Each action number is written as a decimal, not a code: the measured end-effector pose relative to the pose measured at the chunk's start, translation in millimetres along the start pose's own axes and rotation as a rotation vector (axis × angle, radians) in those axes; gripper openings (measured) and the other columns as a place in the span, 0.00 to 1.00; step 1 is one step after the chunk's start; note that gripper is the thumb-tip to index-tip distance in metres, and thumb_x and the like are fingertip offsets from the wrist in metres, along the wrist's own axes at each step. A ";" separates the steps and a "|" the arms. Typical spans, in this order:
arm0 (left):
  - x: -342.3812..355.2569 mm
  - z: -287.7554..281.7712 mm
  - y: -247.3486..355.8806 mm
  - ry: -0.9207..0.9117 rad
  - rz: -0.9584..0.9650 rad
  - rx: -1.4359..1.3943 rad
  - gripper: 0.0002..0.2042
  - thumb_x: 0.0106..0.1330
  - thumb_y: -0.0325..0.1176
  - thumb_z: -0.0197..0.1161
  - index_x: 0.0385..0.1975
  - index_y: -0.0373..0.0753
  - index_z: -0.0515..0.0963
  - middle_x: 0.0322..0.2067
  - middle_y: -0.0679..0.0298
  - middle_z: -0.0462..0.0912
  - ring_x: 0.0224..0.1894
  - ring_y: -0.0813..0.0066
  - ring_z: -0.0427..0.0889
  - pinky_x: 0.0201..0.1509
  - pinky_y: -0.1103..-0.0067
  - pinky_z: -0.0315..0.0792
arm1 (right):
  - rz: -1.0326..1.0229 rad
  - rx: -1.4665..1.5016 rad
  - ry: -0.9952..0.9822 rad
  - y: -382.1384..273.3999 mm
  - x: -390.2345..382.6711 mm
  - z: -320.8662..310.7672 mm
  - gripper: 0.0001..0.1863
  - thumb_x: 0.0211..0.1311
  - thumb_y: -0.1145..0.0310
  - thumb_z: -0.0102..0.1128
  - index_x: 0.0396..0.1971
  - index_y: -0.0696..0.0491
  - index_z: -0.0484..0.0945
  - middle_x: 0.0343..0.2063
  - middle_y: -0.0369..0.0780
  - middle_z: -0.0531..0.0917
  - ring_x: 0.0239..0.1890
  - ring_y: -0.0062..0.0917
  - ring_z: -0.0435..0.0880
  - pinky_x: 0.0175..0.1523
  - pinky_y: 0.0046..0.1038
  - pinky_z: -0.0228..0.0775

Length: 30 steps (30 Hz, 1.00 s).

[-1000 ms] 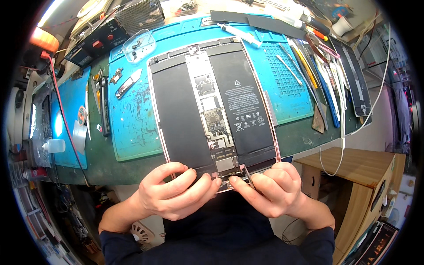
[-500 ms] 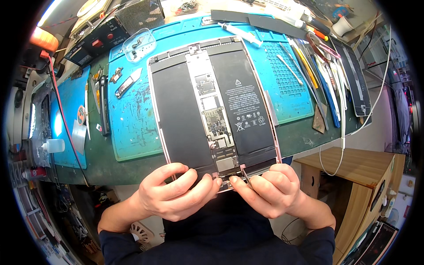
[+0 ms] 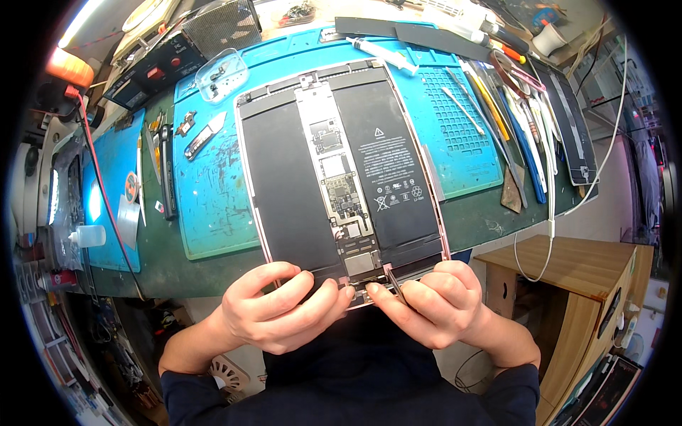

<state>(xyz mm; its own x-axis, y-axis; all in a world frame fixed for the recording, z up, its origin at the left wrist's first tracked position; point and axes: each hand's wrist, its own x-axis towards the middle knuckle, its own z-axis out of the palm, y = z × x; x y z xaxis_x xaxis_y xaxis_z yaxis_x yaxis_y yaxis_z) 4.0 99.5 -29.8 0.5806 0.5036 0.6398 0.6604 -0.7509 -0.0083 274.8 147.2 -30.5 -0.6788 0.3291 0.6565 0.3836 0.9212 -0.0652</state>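
Observation:
An opened tablet [image 3: 287, 181], its housing edged in pink, shows two large black batteries with a narrow circuit board [image 3: 346, 192] between them. Its near edge juts over the front of the bench. My left hand [image 3: 280, 307] is closed on the near left part of that edge, fingertips beside the lower end of the board. In my right hand [image 3: 439, 302] are slim dark tweezers [image 3: 393, 281], pinched, their tips down at the near edge just right of the board's end. A fingertip of this hand presses close by. What the tips touch is too small to tell.
A blue repair mat [image 3: 213, 213] lies under the tablet. On it are a utility knife [image 3: 205, 136], a clear box [image 3: 222, 76] of small parts and a syringe [image 3: 383, 55]. Several tools and a white cable [image 3: 550, 170] lie right; a wooden cabinet [image 3: 568, 263] stands near right.
The tablet has shifted very slightly to the left within the picture. Both hands keep nearly the same hold, and the tweezers show a little more plainly.

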 end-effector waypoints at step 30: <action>4.4 -4.3 -3.7 -0.045 0.009 -0.047 0.09 0.63 0.35 0.76 0.41 0.47 0.94 0.41 0.73 0.87 0.40 0.76 0.81 0.43 0.77 0.79 | 0.014 0.022 0.041 3.1 -0.3 -0.4 0.19 0.47 0.69 0.70 0.42 0.49 0.92 0.34 0.29 0.77 0.33 0.19 0.73 0.37 0.23 0.71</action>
<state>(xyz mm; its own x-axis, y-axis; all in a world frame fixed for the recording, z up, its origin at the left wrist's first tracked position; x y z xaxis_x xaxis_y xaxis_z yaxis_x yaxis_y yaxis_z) 2.0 102.6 -23.6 0.6080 0.5147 0.6045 0.6325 -0.7742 0.0229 276.4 150.0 -30.6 -0.6468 0.3335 0.6859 0.3788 0.9210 -0.0905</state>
